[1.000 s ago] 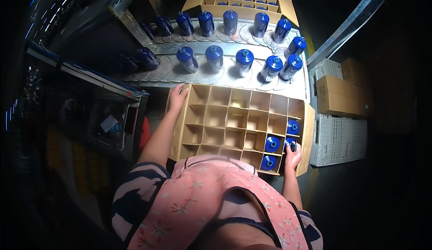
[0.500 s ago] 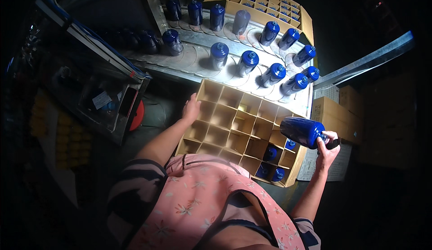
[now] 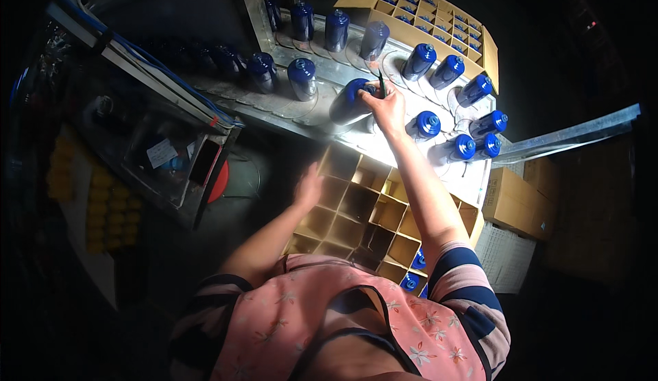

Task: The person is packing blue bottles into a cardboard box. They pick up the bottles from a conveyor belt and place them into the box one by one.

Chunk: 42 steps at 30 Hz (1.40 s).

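Note:
My right hand (image 3: pixel 385 107) reaches out over the lit conveyor (image 3: pixel 274 104), fingers closed round the neck of a blue bottle (image 3: pixel 348 105). That bottle leans a little and fades to a pale grey base. A thin dark thing (image 3: pixel 382 81) sticks up beside the fingers; its kind I cannot make out. My left hand (image 3: pixel 309 186) is by the left edge of an open cardboard box (image 3: pixel 473 220), slightly blurred, fingers stretched out and holding nothing. Dividers (image 3: pixel 349 206) split this box into cells. Several blue bottles (image 3: pixel 410 282) stand in its right-hand cells, partly hidden by my right arm.
More blue bottles (image 3: pixel 375 40) stand in two rows along the conveyor. Behind it is a divided carton (image 3: pixel 384 23) filled with bottles. A metal rail (image 3: pixel 569 136) juts out at right, above closed cartons (image 3: pixel 517 199). At left are a machine frame (image 3: pixel 137 72) and a red round thing (image 3: pixel 219 181).
My right hand, which held a tilted blue bottle over the box's right side, has swung left and forward to a bottle at the conveyor. My left hand's fingers have loosened from the box edge.

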{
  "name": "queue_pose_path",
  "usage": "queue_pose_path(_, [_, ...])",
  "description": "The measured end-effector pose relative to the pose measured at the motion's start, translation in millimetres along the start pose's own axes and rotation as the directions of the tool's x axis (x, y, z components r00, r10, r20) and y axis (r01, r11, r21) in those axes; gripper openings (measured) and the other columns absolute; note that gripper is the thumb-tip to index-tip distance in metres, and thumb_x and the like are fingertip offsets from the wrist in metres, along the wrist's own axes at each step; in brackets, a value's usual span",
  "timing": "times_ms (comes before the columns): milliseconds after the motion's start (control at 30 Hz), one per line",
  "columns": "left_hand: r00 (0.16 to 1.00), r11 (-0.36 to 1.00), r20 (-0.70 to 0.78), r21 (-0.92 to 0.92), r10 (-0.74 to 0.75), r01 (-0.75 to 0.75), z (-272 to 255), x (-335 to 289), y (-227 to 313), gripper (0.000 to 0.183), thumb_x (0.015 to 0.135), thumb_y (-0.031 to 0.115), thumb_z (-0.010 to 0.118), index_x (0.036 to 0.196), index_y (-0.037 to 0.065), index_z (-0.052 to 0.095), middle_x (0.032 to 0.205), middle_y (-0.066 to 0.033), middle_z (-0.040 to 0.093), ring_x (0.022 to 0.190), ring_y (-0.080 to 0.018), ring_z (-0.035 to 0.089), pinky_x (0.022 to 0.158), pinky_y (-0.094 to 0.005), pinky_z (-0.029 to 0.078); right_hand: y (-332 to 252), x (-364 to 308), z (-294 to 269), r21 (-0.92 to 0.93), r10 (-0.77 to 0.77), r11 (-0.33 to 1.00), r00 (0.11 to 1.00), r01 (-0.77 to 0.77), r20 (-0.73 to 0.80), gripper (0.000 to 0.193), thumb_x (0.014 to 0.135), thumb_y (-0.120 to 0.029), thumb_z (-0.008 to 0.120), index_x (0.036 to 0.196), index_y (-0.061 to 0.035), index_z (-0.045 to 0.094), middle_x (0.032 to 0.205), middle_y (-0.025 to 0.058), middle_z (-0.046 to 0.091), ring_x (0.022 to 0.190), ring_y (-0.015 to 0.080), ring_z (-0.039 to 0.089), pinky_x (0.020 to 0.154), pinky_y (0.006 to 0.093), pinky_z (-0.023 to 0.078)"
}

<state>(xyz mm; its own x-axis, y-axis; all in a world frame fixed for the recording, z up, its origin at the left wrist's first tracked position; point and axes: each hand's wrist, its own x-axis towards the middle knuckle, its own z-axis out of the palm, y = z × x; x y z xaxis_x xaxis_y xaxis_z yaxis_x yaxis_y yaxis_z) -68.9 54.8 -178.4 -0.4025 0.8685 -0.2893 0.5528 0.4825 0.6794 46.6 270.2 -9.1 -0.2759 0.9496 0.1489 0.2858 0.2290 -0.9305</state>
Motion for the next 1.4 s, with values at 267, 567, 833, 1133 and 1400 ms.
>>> queue_pose_path(267, [0.996, 0.990, 0.087, -0.143, -0.002, 0.014, 3, -12, -7, 0.050, 0.096, 0.023, 0.051, 0.140, 0.007, 0.037, 0.112, -0.0271, 0.061, 0.101, -0.0445, 0.060, 0.085, -0.0495, 0.047, 76, 26, 26, -0.439, 0.017, 0.896, 0.992, -0.072, -0.128, 0.036, 0.075, -0.034, 0.076, 0.094, -0.0042, 0.067, 0.082, 0.0177, 0.069, 0.078, 0.0354, 0.068, 0.072, 0.0415, 0.051])
queue_pose_path(567, [0.994, 0.989, -0.044, -0.104, 0.105, -0.109, 25, -36, 1, 0.043, 0.094, 0.024, 0.053, 0.134, 0.011, 0.043, 0.104, -0.0235, 0.065, 0.094, -0.0450, 0.061, 0.079, -0.0534, 0.049, 97, -71, -114, 0.104, 0.099, 0.990, 0.994, -0.093, -0.053, 0.034, 0.094, -0.020, 0.063, 0.124, -0.0061, 0.063, 0.062, -0.0044, 0.048, 0.047, 0.0038, 0.041, 0.043, 0.0209, 0.030])
queue_pose_path(833, [0.997, 0.999, -0.067, 0.002, 0.047, -0.047, 37, -45, 6, 0.042, 0.093, 0.026, 0.054, 0.131, 0.013, 0.044, 0.100, -0.0237, 0.065, 0.094, -0.0433, 0.062, 0.080, -0.0540, 0.050, 174, -266, -387, -0.222, 0.022, 0.953, 0.779, -0.205, -0.626, 0.032, 0.098, -0.024, 0.053, 0.121, -0.0067, 0.065, 0.084, 0.0084, 0.065, 0.066, 0.0158, 0.058, 0.056, 0.0290, 0.046])
queue_pose_path(1133, [0.987, 0.995, -0.137, 0.062, 0.089, -0.081, 44, -32, -9, 0.043, 0.092, 0.026, 0.055, 0.132, 0.013, 0.046, 0.112, -0.0201, 0.064, 0.100, -0.0402, 0.062, 0.085, -0.0479, 0.048, 273, -495, -373, 0.074, 0.586, 0.765, 0.643, -0.640, -0.492, 0.040, 0.095, -0.032, 0.059, 0.122, -0.0018, 0.063, 0.109, 0.0082, 0.065, 0.093, 0.0199, 0.059, 0.084, 0.0337, 0.047])
queue_pose_path(1400, [0.927, 0.969, -0.283, 0.074, 0.248, -0.237, 26, -21, 8, 0.049, 0.086, 0.013, 0.067, 0.132, 0.013, 0.051, 0.122, -0.0202, 0.059, 0.109, -0.0373, 0.058, 0.094, -0.0421, 0.046, 271, -441, -320, -0.087, 0.534, 0.716, 0.624, -0.692, -0.570, 0.032, 0.096, -0.032, 0.052, 0.116, -0.0120, 0.067, 0.104, 0.0175, 0.068, 0.097, 0.0294, 0.065, 0.086, 0.0370, 0.047])
